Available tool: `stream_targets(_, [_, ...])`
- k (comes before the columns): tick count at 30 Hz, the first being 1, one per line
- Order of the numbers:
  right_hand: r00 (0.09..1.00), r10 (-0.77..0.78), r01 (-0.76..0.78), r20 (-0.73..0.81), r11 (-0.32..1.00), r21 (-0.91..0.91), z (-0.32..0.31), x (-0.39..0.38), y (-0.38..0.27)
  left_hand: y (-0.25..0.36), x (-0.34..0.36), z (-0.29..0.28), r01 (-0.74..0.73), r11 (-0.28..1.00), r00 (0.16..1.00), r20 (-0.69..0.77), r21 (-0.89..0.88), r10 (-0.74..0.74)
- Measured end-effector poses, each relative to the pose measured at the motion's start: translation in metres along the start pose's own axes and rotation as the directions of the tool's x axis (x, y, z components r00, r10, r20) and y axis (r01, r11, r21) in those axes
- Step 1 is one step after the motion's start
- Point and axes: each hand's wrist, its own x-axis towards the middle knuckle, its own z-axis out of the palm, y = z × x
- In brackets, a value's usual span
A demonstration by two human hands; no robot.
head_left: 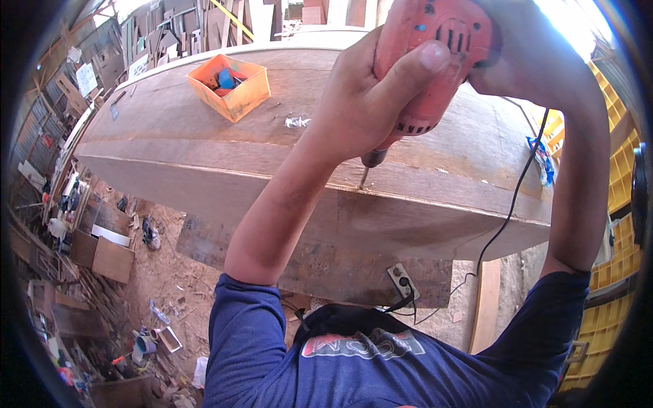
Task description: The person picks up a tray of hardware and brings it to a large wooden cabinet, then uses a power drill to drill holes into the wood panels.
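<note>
Drilling step: we are gripping the red drill (428, 61), left hand (371, 102) fingers wrapped round it, right hand (524, 61) steadying (its fingers hidden), bit (364, 178) entering the plank seam (435, 197); next calls for steady downward pressure.

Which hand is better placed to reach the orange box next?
Left, probably. The left hand grips the red drill on the side nearer the orange box; the right hand holds its far end.
</note>
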Motion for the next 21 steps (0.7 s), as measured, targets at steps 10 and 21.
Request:
stream_targets(10, [0.989,0.147,-0.146,0.016,0.989,-0.009,-0.008,-0.024,0.021,0.003,-0.038,-0.032,0.034,0.946,0.974,0.204,0.321,-0.104])
stream_targets(21, [0.623,0.615,-0.614,-0.483,0.767,0.184,0.043,-0.233,0.102,-0.042,-0.160,-0.075,-0.201,0.232,0.912,0.269,0.952,-0.310])
